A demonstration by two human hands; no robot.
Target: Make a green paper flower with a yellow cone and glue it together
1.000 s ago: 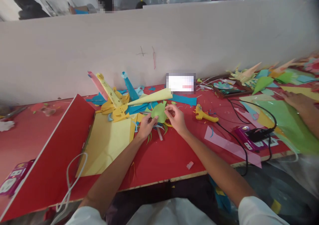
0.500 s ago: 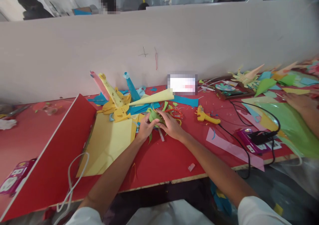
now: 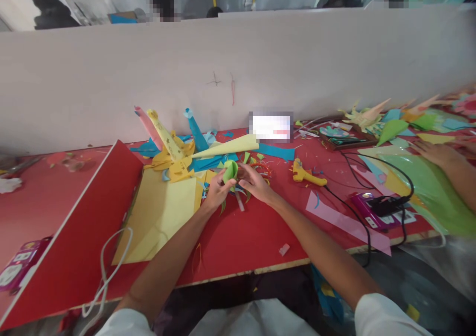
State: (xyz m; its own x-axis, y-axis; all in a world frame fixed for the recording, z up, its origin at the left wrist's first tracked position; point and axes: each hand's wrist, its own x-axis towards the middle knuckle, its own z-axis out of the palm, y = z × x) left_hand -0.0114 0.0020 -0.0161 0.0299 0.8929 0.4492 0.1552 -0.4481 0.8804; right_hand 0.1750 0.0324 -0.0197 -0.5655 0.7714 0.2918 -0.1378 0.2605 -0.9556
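Note:
My left hand [image 3: 217,191] is closed on a light green piece of paper [image 3: 231,170], curled into a small cup shape, with the thumb along its lower edge. Just to the right, my right hand [image 3: 257,183] has its fingers and thumb apart, close to the green paper but seemingly off it. Thin green and orange paper strips [image 3: 262,166] lie behind and under the hands. A short whitish stick [image 3: 240,201] rests on the red table [image 3: 245,242] below them.
Yellow sheets [image 3: 159,217] lie left, beside a red upright divider [image 3: 80,232]. Behind are paper cones [image 3: 169,140]. A yellow glue gun [image 3: 307,174] lies right, its black cord running past a pink strip [image 3: 345,222]. Another person's hand [image 3: 433,152] rests on green sheets at far right.
The green paper has turned so its hollow opening shows. My right hand has drawn slightly away from it, while my left keeps hold. The other person's hand has shifted left.

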